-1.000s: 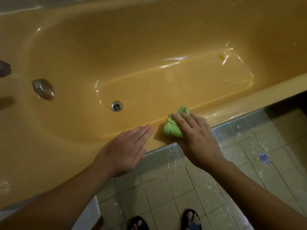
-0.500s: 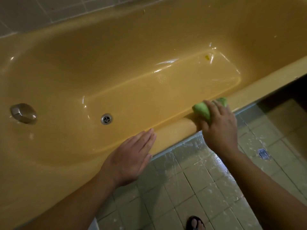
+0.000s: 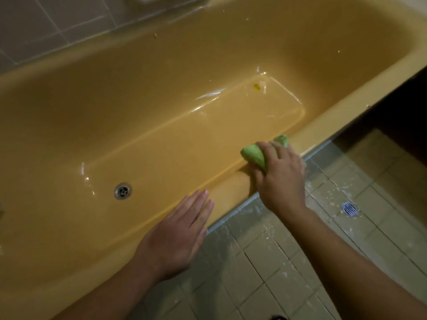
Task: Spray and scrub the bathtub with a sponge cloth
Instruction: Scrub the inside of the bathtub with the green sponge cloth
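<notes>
A yellow-orange bathtub (image 3: 335,116) fills most of the head view, wet and shiny on its floor. My right hand (image 3: 280,176) presses a green sponge cloth (image 3: 253,155) onto the tub's near rim, fingers curled over it. My left hand (image 3: 178,234) lies flat on the same rim further left, fingers straight and together, holding nothing. No spray bottle is in view.
The tub's metal drain (image 3: 123,191) sits at the floor's left end. A small yellow speck (image 3: 257,86) lies at the far right of the tub floor. Wet, foam-flecked floor tiles (image 3: 265,262) run along the tub, with a floor drain (image 3: 350,208) at right. Grey wall tiles (image 3: 46,26) rise behind.
My right hand slid the green sponge cloth rightward along the near rim. The view shifted right, so the overflow cap left the frame. My left hand stayed flat on the rim.
</notes>
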